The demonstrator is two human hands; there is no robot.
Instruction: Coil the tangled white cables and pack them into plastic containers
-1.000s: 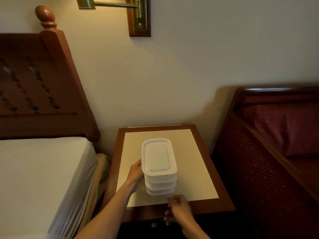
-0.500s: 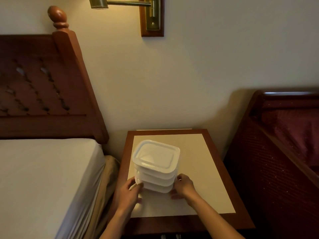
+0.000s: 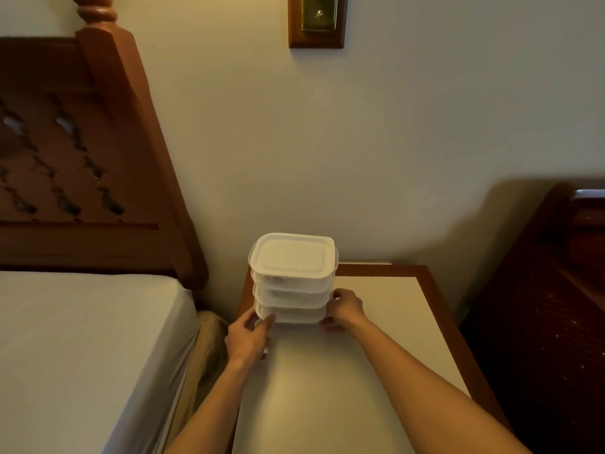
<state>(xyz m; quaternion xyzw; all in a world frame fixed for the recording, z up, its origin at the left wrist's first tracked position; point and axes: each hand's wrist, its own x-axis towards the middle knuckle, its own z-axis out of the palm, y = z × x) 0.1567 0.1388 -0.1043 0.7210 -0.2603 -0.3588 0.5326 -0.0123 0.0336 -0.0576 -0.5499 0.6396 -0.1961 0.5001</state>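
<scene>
Gripping the stacked plastic containers [image 3: 292, 277] at the bottom tier, left hand [image 3: 246, 339] and right hand [image 3: 346, 308] on opposite sides.

Bedroom, hotel-like: carved reddish wooden headboard [image 3: 82, 158] over white-sheeted mattress [image 3: 82, 355], cream-topped wooden nightstand [image 3: 409, 306] against plain wall, brass lamp mount on wooden plaque [image 3: 317, 21], dark red upholstered seat [image 3: 556, 306].

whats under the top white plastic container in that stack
Two more lidded white plastic containers sit under the top white plastic container. Left hand and right hand hold the lowest. Their contents cannot be made out.
</scene>
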